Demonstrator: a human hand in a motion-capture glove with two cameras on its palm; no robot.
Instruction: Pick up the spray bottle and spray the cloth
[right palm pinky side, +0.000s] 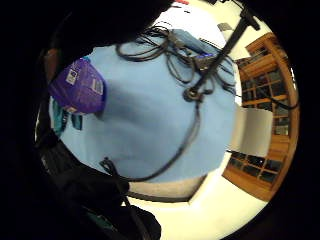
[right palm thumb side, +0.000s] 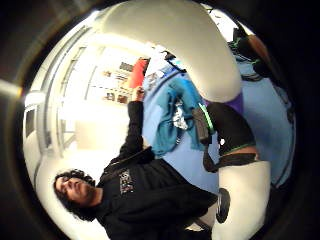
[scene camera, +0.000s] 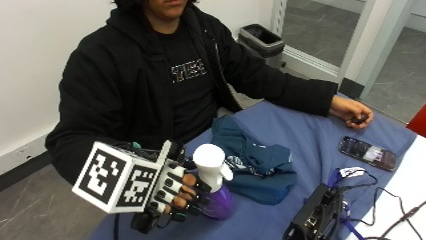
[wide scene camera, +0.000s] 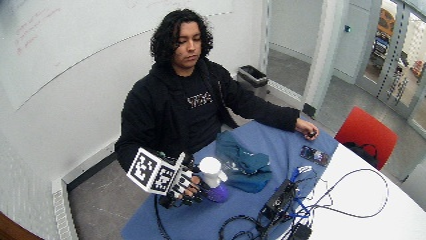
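- The right hand (scene camera: 174, 196) wraps its fingers (scene camera: 190, 180) round the neck of the bottle (scene camera: 212, 186), just under the white spray head.
- The bottle has a purple body and stands upright or close to it at the near end of the table (scene camera: 299, 135); whether its base touches the blue cover cannot be told.
- In the wide outside view the hand (wide scene camera: 181, 186) holds the bottle (wide scene camera: 212, 184) at the table's (wide scene camera: 279, 142) near-left corner, in front of the person.
- The cloth (scene camera: 256, 162) is a crumpled teal heap on the table just beside the bottle, on the side away from the hand; the two look close but apart.
- The spray head's nozzle points roughly toward the cloth.
- In the thumb side palm view the white bottle (right palm thumb side: 200, 55) fills much of the picture, with the cloth (right palm thumb side: 172, 117) lying beyond it on the blue table (right palm thumb side: 185, 155).
- In the little finger side palm view the bottle's purple body (right palm pinky side: 80, 87) shows beside the blue table (right palm pinky side: 150, 130).
- The bare left hand (scene camera: 351, 112) rests on the far end of the table, curled round a small dark thing.
- A phone (scene camera: 367, 153) lies flat near that hand.
- A black box (scene camera: 313, 215) with cables sits at the table's right edge.
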